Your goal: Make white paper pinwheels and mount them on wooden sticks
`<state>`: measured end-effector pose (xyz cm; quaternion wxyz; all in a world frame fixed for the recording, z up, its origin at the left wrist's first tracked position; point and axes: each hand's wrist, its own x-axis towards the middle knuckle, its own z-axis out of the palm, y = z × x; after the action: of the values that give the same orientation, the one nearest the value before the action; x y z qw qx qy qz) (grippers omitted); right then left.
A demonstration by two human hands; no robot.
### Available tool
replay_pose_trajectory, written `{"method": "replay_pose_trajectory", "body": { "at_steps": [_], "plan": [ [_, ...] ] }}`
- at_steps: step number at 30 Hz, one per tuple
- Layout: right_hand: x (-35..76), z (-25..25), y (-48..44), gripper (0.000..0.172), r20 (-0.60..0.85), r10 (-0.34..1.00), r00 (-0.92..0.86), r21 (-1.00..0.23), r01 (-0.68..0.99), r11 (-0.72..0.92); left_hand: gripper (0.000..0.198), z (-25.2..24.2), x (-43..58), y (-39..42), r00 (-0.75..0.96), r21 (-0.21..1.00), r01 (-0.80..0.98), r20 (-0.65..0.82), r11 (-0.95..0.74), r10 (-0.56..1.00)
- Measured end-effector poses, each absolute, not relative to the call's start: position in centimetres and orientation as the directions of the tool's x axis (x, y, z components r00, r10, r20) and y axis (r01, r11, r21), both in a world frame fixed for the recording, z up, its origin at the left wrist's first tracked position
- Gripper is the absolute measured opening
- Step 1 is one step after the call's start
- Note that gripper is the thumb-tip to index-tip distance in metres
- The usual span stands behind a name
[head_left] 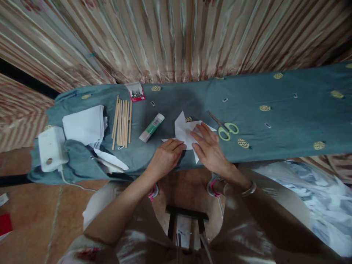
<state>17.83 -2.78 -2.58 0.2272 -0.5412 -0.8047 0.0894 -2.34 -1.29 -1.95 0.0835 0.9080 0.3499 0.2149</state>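
Observation:
A white paper pinwheel (185, 132) with pointed blades lies flat on the cloth-covered table in front of me. My left hand (169, 154) is closed over its lower left blade, fingers curled and pressed together at the paper. On the other side, my right hand (209, 148) rests on the right part of the paper with its fingers stretched out and apart. My hands cover some of the blades. Just right of the pinwheel lie scissors (224, 129) with light green handles. A green and white glue stick (152, 127) lies to the left.
Several wooden sticks (122, 123) lie left of the glue, below a small open red box of metal pins (136, 93). Farther left are stacked white paper (84, 124), paper scraps (111, 160) and a white corded device (52, 148). A curtain (176, 40) hangs behind the table.

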Motion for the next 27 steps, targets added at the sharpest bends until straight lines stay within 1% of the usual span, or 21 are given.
{"method": "replay_pose_trajectory", "body": {
  "at_steps": [3,8,12,16,19,23,25,27],
  "plan": [
    [18.4,-2.3,-2.9,0.041,0.279,0.913,-0.298,-0.400,0.828,0.393,0.020,-1.9,-2.4,-1.4,0.664,0.300,0.600,0.332,-0.742,0.671],
    [18.2,-2.3,-2.9,0.038,0.265,0.899,-0.347,-0.308,0.853,0.420,0.020,-1.9,-2.4,-1.5,0.662,0.297,0.596,0.345,-0.746,0.666],
    [17.5,-2.7,-2.5,0.038,0.232,0.891,-0.389,-0.249,0.862,0.442,0.021,-1.9,-2.4,-1.5,0.659,0.317,0.591,0.341,-0.742,0.670],
    [17.2,-2.9,-2.3,0.036,0.233,0.880,-0.415,-0.242,0.851,0.466,0.021,-2.1,-2.4,-1.4,0.666,0.312,0.590,0.335,-0.745,0.667],
    [17.5,-2.7,-2.6,0.038,0.267,0.900,-0.344,-0.318,0.850,0.420,0.020,-2.2,-2.3,-1.3,0.659,0.299,0.601,0.339,-0.741,0.671],
    [18.2,-2.4,-3.2,0.056,0.346,0.919,-0.189,-0.488,0.800,0.348,0.020,-2.2,-2.0,-1.0,0.646,0.315,0.612,0.329,-0.725,0.688],
    [18.4,-2.5,-3.2,0.062,0.328,0.941,-0.090,-0.576,0.770,0.274,0.020,-2.2,-1.8,-0.9,0.642,0.323,0.615,0.323,-0.719,0.695],
    [18.4,-2.6,-2.9,0.066,0.266,0.964,0.005,-0.677,0.712,0.184,0.022,-2.0,-1.6,-0.8,0.636,0.332,0.620,0.317,-0.711,0.703]
  ]
}}
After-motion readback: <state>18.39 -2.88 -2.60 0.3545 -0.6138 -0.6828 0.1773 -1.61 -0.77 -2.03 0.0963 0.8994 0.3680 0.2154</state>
